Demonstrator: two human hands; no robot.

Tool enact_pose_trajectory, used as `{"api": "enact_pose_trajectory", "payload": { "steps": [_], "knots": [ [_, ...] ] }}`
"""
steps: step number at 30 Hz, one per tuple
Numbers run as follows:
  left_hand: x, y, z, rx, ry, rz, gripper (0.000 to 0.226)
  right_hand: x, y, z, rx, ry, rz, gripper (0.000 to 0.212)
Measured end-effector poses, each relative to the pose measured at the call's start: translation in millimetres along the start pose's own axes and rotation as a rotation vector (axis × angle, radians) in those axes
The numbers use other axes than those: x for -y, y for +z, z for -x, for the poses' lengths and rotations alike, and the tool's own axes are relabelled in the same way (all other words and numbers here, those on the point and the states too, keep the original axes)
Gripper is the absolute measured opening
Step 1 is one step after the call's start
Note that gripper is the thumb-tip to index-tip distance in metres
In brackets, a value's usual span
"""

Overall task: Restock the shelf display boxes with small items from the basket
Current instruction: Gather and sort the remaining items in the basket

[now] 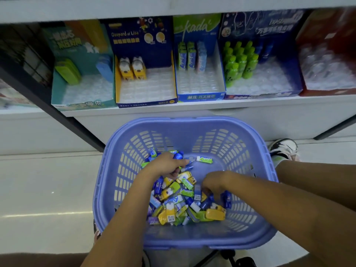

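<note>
A lilac plastic basket (192,121) stands below the shelf and holds a pile of small packaged items (183,205) in blue, green and yellow. My left hand (165,164) is inside it at the far side of the pile, fingers curled round a few blue items. My right hand (215,183) digs into the pile's right side with curled fingers, its tips hidden among the items. On the shelf stand display boxes: a teal one (82,91), a navy one with two yellow dog figures (148,87), a blue kada box (200,83) and a blue box with green bottles (264,81).
A red display box (327,74) sits at the shelf's right end. A dark upright post (57,114) slants down left of the basket. A shoe (285,149) shows right of the basket. Pale floor (48,189) lies to the left.
</note>
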State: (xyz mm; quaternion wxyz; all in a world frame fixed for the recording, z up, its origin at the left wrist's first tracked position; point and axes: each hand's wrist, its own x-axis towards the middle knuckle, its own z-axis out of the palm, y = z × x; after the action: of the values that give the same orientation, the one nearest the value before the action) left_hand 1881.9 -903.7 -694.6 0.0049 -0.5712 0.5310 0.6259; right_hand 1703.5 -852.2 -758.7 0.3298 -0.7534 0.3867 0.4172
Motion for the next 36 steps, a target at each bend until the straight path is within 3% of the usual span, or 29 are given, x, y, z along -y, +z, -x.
{"api": "enact_pose_trajectory", "payload": {
  "steps": [5, 10, 13, 17, 20, 24, 26, 28, 31, 33, 36],
  "knots": [
    [-19, -13, 11, -0.017, 0.041, 0.104, 0.024, -21, -54, 42, -0.169, 0.019, -0.533, 0.026],
    [-55, -6, 31, 0.102, 0.180, 0.321, 0.013, -52, -99, 120, -0.470, -0.290, -1.129, 0.020],
    [-82, 8, 42, 0.180, 0.308, 0.508, 0.015, -63, -108, 154, -0.671, -0.328, -1.207, 0.011],
    [-110, 24, 46, 0.124, 0.411, 0.716, 0.021, -67, -114, 187, -0.861, -0.288, -1.202, 0.036],
    [-124, 29, 45, 0.144, 0.461, 0.793, 0.020, -73, -117, 211, -0.944, -0.363, -1.254, 0.038],
    [-146, 38, 39, 0.113, 0.557, 0.736, 0.028, -87, -119, 233, -1.018, -0.354, -1.276, 0.025],
    [-161, 45, 32, 0.051, 0.584, 0.722, 0.034, -95, -120, 239, -1.110, -0.282, -1.288, 0.024],
    [-177, 50, 22, -0.060, 0.606, 0.643, 0.025, -107, -118, 245, -1.250, -0.198, -1.309, 0.024],
    [-200, 59, 7, -0.327, 0.686, 0.282, 0.003, -140, -112, 250, -1.562, 0.074, -1.209, 0.023],
    [-211, 64, -4, -0.497, 0.757, -0.060, 0.009, -166, -109, 249, -1.732, 0.328, -1.010, 0.026],
    [-219, 74, -16, -0.542, 0.751, -0.357, 0.028, -199, -111, 241, -1.808, 0.431, -0.928, 0.029]
  ]
}}
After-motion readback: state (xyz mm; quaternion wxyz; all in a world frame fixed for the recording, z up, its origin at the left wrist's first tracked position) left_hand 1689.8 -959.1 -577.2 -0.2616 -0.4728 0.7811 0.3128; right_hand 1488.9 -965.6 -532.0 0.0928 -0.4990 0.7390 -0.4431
